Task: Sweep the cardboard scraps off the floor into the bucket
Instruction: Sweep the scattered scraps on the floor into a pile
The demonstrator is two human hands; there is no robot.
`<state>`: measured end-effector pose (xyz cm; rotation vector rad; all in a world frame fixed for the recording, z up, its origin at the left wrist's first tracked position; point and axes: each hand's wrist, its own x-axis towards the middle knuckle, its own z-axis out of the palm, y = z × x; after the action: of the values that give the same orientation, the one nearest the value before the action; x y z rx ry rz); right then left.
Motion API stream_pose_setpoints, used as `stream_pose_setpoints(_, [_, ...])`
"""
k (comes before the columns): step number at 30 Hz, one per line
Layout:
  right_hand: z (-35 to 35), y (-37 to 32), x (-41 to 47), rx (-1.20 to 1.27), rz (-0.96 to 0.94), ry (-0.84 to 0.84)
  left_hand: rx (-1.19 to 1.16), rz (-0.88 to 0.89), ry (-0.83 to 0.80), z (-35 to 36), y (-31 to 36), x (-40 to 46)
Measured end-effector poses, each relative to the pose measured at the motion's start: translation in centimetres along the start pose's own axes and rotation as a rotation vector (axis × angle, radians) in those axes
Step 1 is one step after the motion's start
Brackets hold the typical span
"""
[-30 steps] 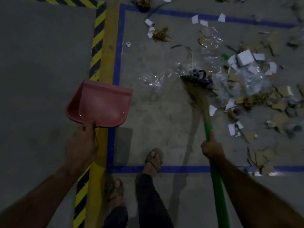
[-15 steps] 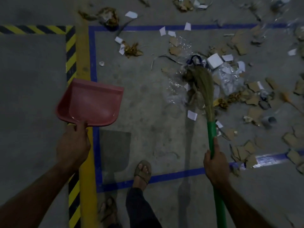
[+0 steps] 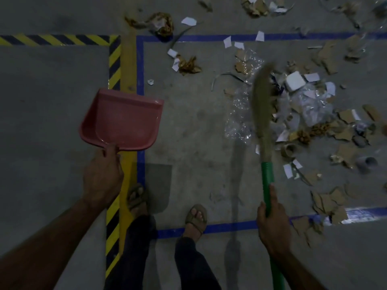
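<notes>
My left hand (image 3: 102,176) grips the handle of a pink dustpan (image 3: 122,120), held empty above the yellow floor stripe. My right hand (image 3: 272,225) grips the green handle of a grass broom (image 3: 261,107). The broom head lies against the left edge of a pile of cardboard scraps (image 3: 343,130), white paper bits and clear plastic film (image 3: 238,122) on the grey floor. More cardboard pieces (image 3: 326,201) lie near the blue line at the right. No bucket is in view.
Blue tape (image 3: 140,65) frames a floor square, with a yellow stripe and black-yellow hazard tape (image 3: 114,59) to its left. Crumpled brown paper (image 3: 189,64) and more scraps (image 3: 161,21) lie at the top. My sandalled feet (image 3: 195,218) stand on the blue line.
The broom head swept right and further away, pushing plastic and scraps toward the pile. The view shifted left and back, and my feet stepped forward. The dustpan stays in my left hand.
</notes>
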<state>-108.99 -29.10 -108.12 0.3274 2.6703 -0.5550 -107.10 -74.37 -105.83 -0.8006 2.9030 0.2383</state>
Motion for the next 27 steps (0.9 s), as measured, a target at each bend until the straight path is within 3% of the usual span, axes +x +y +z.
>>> stream_pose_setpoints(8, [10.1,-15.4,-4.3,-0.278,-0.403,-0.531,0.004,-0.184,-0.041,-0.8,-6.0,-0.3])
stream_pose_setpoints(10, [12.6,-18.3,-4.2,-0.346,-0.424,-0.592,0.016,-0.144,-0.038,-1.4,-7.9,-0.4])
stream_pose_setpoints(12, [14.1,-19.0,-3.3,-0.365,-0.315,-0.631,0.031,-0.088,-0.059,-2.2,-9.7,0.0])
stream_pose_setpoints(19, [6.1,-11.6,2.8,-0.27,0.342,-0.366,0.035,-0.016,-0.09,-3.0,-12.2,2.9])
stream_pose_setpoints(24, [-1.9,-9.8,4.7,-0.213,0.379,-0.223,-0.013,-0.003,-0.086,-1.9,-11.6,5.0])
stream_pose_setpoints(27, [-3.5,-11.5,2.4,-0.271,0.287,-0.162,-0.04,-0.082,-0.08,-2.6,-11.6,6.3])
